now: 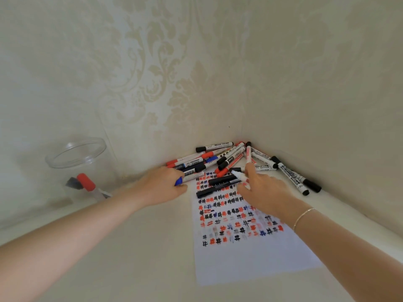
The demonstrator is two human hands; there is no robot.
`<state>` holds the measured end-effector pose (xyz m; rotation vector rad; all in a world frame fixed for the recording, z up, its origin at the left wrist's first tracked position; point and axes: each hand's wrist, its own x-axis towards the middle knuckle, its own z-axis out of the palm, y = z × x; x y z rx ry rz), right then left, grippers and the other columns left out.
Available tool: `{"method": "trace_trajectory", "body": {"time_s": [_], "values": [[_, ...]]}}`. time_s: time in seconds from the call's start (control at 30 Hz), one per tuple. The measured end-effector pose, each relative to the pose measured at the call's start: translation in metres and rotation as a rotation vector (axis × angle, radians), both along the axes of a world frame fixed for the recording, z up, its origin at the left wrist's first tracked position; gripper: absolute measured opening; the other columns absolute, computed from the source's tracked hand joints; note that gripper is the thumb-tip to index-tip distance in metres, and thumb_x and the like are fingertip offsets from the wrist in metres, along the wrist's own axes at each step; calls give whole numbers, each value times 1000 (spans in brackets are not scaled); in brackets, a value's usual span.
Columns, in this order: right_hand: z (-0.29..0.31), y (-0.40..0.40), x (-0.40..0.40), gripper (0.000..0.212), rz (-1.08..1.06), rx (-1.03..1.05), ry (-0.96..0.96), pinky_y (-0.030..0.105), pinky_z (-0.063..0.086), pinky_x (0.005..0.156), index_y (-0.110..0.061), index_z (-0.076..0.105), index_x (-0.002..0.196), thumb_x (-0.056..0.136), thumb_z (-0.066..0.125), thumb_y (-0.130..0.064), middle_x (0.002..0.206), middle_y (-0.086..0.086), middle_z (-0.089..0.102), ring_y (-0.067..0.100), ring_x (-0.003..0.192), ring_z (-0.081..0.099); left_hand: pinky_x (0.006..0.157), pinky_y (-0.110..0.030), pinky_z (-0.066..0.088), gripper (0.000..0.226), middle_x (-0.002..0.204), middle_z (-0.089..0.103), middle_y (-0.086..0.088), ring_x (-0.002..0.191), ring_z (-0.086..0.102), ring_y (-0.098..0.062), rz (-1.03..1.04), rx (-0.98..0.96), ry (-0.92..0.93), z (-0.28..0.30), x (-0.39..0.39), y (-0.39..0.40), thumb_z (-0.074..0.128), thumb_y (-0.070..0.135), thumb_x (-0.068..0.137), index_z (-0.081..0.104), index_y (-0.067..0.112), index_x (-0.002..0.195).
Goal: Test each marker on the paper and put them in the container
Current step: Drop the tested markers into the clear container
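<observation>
My pale tabletop (139, 247), tucked into a corner of patterned wall.

Directly on it, at about five o'clock from the middle of my view, lies a white sheet of paper (250, 260) covered in rows of red, black and blue hash marks, its far end running toward the corner. At three o'clock, heaped in the corner itself, is a pile of markers (229, 159) with black, red and blue caps, some lying on the paper's far end, others on the bare surface along the right-hand wall. At nine o'clock stands a clear plastic container (76, 162), upright against the left wall, with a red-capped marker (86, 182) inside it.
</observation>
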<state>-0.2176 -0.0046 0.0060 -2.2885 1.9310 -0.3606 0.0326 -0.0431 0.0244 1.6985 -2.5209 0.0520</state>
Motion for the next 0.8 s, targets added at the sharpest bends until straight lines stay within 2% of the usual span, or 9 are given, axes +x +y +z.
{"method": "trace_trajectory", "body": {"time_s": [0.13,0.23,0.33,0.43,0.53,0.6,0.63,0.73,0.8], "values": [[1,1,-3,13,-1,124,-605,27,37,45,-16,27,112,101,33,-16,73,6,51,14,48,41,57,-28,37,33,66,51,6,59,49,-12,-90,147,137,-10,-23,15,39,42,99,46,19,76],[15,6,-11,24,-27,209,-965,20,42,39,-20,31,115,99,40,-4,84,14,57,15,43,53,59,-29,41,28,78,58,3,68,55,-13,-183,214,169,-13,-44,23,31,38,102,49,21,90],[23,16,-18,20,-25,326,-1366,29,55,50,-14,56,109,100,39,-7,106,21,61,24,60,67,60,-30,42,24,77,59,4,66,52,-12,-264,272,267,-16,-65,25,34,33,102,53,20,95],[21,23,-33,34,29,473,-1730,34,58,69,-10,62,115,99,32,-11,109,21,67,31,86,70,62,-20,39,16,76,54,14,67,50,-1,-330,338,359,-18,-85,25,41,24,100,57,26,96],[10,28,-49,22,36,389,-1569,28,52,63,-16,61,112,94,50,-10,93,7,71,22,71,65,66,-16,41,18,80,56,15,70,52,0,-371,412,397,-19,-103,22,49,17,96,64,28,97],[2,31,-57,8,-96,181,-1341,25,38,53,-15,63,92,87,66,-20,62,-7,58,16,53,43,70,-14,41,13,83,59,18,74,54,3,-388,434,408,-19,-115,20,55,21,94,67,26,94],[-3,32,-62,15,-159,99,-1272,26,32,53,-15,62,85,85,68,-28,55,-11,49,16,52,36,71,-14,42,9,84,59,19,77,55,3,-390,436,408,-19,-122,19,58,25,92,67,26,90],[-12,39,-70,33,-295,32,-1339,28,37,56,-15,69,91,89,58,-46,66,-3,48,18,56,42,68,-18,41,18,81,60,16,74,55,1,-357,477,406,-23,-139,12,63,42,87,63,27,79],[-17,43,-72,34,-318,68,-1468,30,46,59,-8,67,99,93,55,-38,80,5,55,20,63,53,65,-22,41,33,73,59,8,66,53,-6,-326,555,366,-26,-147,8,64,49,84,65,18,76]]}}
